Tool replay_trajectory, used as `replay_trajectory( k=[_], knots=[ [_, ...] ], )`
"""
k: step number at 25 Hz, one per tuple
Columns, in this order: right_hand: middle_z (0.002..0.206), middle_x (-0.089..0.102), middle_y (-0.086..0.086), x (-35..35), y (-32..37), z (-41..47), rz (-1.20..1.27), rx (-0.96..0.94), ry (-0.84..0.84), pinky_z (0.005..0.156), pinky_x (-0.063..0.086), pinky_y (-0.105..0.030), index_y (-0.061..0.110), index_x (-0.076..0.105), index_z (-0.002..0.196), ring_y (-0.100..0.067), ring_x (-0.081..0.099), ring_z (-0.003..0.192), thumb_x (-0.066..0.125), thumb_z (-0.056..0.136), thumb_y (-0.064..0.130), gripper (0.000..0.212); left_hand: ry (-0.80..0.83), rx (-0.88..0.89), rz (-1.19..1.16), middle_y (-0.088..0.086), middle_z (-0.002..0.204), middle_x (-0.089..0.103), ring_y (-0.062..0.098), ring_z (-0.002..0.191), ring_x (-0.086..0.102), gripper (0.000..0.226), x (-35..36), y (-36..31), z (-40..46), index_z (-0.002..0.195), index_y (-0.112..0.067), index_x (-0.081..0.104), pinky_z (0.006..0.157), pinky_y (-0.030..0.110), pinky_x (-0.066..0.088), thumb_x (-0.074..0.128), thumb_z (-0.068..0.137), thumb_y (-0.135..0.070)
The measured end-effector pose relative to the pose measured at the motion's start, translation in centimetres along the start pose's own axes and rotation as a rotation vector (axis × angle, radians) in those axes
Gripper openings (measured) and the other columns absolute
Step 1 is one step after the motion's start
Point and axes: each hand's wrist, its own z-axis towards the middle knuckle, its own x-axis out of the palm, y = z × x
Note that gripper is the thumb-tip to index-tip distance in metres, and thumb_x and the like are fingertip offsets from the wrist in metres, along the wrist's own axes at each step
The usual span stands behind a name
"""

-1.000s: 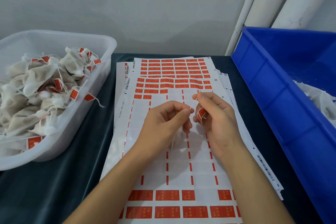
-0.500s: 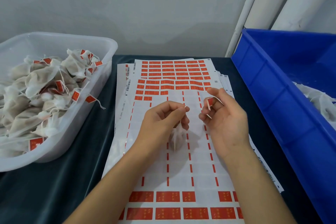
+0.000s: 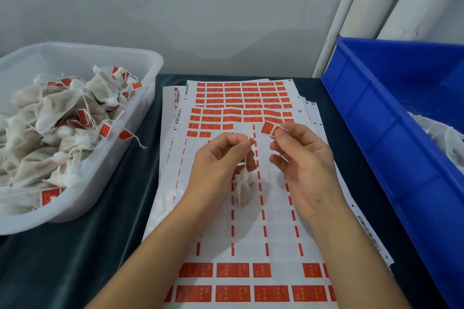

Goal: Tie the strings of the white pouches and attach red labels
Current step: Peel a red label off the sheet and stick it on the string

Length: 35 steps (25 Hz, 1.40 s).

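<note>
Head view. The left hand [image 3: 221,158] pinches the string [image 3: 248,142] of a white pouch [image 3: 243,189] between thumb and forefinger; the pouch hangs below the fingers, just above the label sheets [image 3: 251,221] at the middle of the counter [image 3: 75,258]. The right hand [image 3: 301,158] pinches a red label [image 3: 268,129] at its fingertips, with a short thread end showing beside it.

Change noted: a second ago both hands were together over the string, the label tucked against the right palm. They have since drawn apart, and the label is now turned out and opened toward the far side, well clear of the string.

Judgement: tying appears finished on this pouch, and the label stands ready to be folded onto the string end. Whether its adhesive side faces the string cannot be told.

The clear tub [image 3: 140,63] at far left holds many pouches already carrying red labels. The blue crate [image 3: 376,133] at right holds white pouches with no labels visible, apparently the supply. Peeled rows on the sheets under the hands show many labels used; full rows remain at the near and far ends.

Risk, as judged: the label may stick to a finger before it reaches the string.
</note>
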Motion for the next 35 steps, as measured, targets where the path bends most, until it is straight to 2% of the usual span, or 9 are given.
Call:
replay_trajectory(
  k=[2,4,7,11,16,29,35],
  knots=[
    [0.105,0.078,-0.004,0.17,-0.12,-0.14,-0.004,-0.002,0.025,0.077,0.058,-0.03,0.021,0.077,0.1,-0.017,0.073,0.087,0.075,0.09,0.021,0.01,-0.002,0.017,0.006,0.007,0.086,0.073,0.022,0.08,0.071,0.018,-0.02,0.03,0.05,0.09,-0.02,0.076,0.093,0.048,0.061,0.063,0.102,-0.022],
    [0.101,0.078,-0.006,0.44,-0.08,-0.35,-0.002,0.0,0.042,0.075,0.059,-0.029,0.024,0.079,0.095,-0.019,0.074,0.085,0.077,0.085,0.027,0.011,-0.004,0.04,0.015,0.006,0.085,0.073,0.023,0.079,0.071,0.019,-0.01,0.07,0.07,0.089,-0.021,0.077,0.09,0.045,0.063,0.063,0.102,-0.022],
    [0.098,0.078,-0.006,0.76,0.0,-0.56,-0.026,-0.01,0.055,0.073,0.059,-0.027,0.025,0.079,0.093,-0.02,0.074,0.082,0.078,0.074,0.036,0.022,-0.009,0.094,0.056,0.003,0.084,0.074,0.023,0.079,0.073,0.015,0.07,0.1,-0.1,0.093,-0.019,0.076,0.079,0.031,0.063,0.064,0.102,-0.021],
    [0.097,0.078,-0.007,0.82,-0.08,-0.68,-0.033,-0.01,0.074,0.073,0.058,-0.03,0.018,0.077,0.096,-0.016,0.071,0.073,0.079,0.074,0.035,0.027,-0.005,0.169,0.138,-0.002,0.084,0.074,0.017,0.078,0.073,0.016,0.28,0.09,-0.42,0.093,-0.024,0.075,0.073,0.018,0.058,0.063,0.102,-0.02],
    [0.096,0.077,-0.006,0.56,-0.2,-0.71,-0.063,-0.011,0.074,0.075,0.058,-0.033,0.019,0.077,0.097,-0.016,0.069,0.074,0.077,0.09,0.021,0.008,0.002,0.183,0.136,-0.004,0.084,0.073,0.016,0.079,0.073,0.016,0.39,0.06,-0.47,0.093,-0.024,0.074,0.072,0.019,0.059,0.062,0.103,-0.018],
    [0.095,0.077,-0.003,0.6,-0.24,-0.61,-0.131,-0.036,0.067,0.077,0.059,-0.036,0.022,0.075,0.097,-0.016,0.07,0.077,0.076,0.092,0.024,0.005,0.018,0.228,0.152,-0.008,0.089,0.076,0.013,0.082,0.074,0.019,0.5,0.07,-0.53,0.092,-0.027,0.074,0.073,0.018,0.058,0.062,0.103,-0.016],
    [0.095,0.078,-0.001,0.54,-0.45,-0.51,-0.146,-0.049,0.053,0.076,0.059,-0.036,0.023,0.075,0.096,-0.019,0.072,0.082,0.076,0.092,0.023,0.005,0.02,0.216,0.15,-0.01,0.082,0.073,0.012,0.079,0.072,0.018,0.5,-0.07,-0.55,0.092,-0.021,0.073,0.074,0.021,0.06,0.061,0.103,-0.014]
  ],
)
